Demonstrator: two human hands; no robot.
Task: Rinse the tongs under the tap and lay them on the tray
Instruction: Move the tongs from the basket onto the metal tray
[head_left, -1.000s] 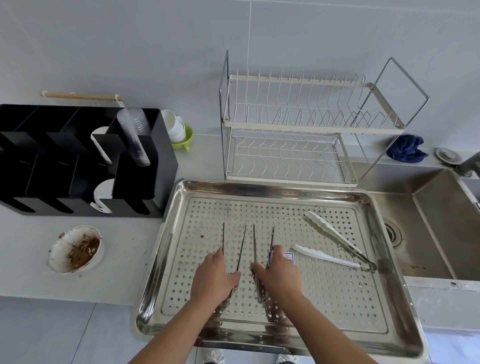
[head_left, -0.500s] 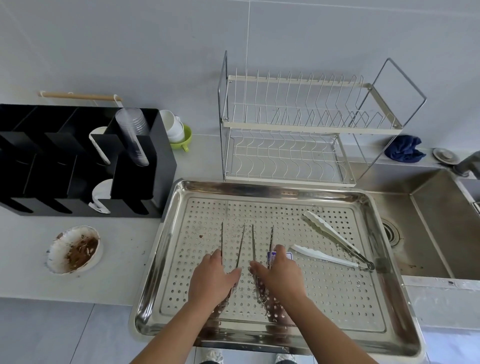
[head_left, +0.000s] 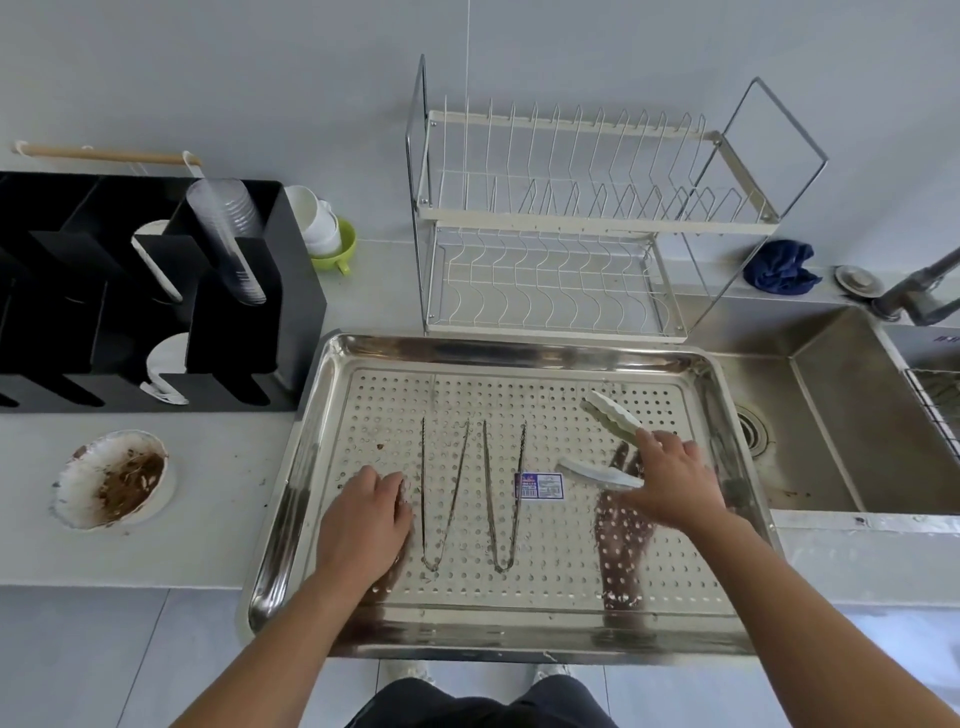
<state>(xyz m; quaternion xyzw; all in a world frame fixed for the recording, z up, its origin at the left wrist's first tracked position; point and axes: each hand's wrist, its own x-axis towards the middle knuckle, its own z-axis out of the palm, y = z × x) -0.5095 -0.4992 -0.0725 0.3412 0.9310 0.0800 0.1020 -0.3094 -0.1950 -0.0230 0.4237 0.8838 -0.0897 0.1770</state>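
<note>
Lying on the perforated stainless-steel tray (head_left: 519, 358), toward its right side: a pair of broad steel tongs with scalloped white-looking tips (head_left: 608, 415), arms spread in a V, tips pointing up-left. Right hand (head_left: 675, 483) sits over the hinge end of these tongs, fingers loosely spread and reaching across both arms; blurred, so whether it grips or only touches them cannot be told.

Two pairs of thin wire-like metal tongs (head_left: 447, 493) lie side by side at tray centre, each a narrow V with the closed end toward the person. Left hand (head_left: 366, 519) rests palm down on the tray floor just left of them, fingers relaxed and together, holding nothing; its fingertips are just beside the nearest thin arm.

A small blue-and-white label sticker (head_left: 539, 486) is on the tray floor between the thin tongs and the broad ones.

The tray sits on the grey worktop (head_left: 218, 499). Right of it, a steel sink (head_left: 857, 431) with a grey tap (head_left: 919, 291). Behind the tray, a two-tier white wire dish rack (head_left: 571, 223). Left: a black compartment organiser (head_left: 156, 296) and a soiled white dish (head_left: 111, 478).
</note>
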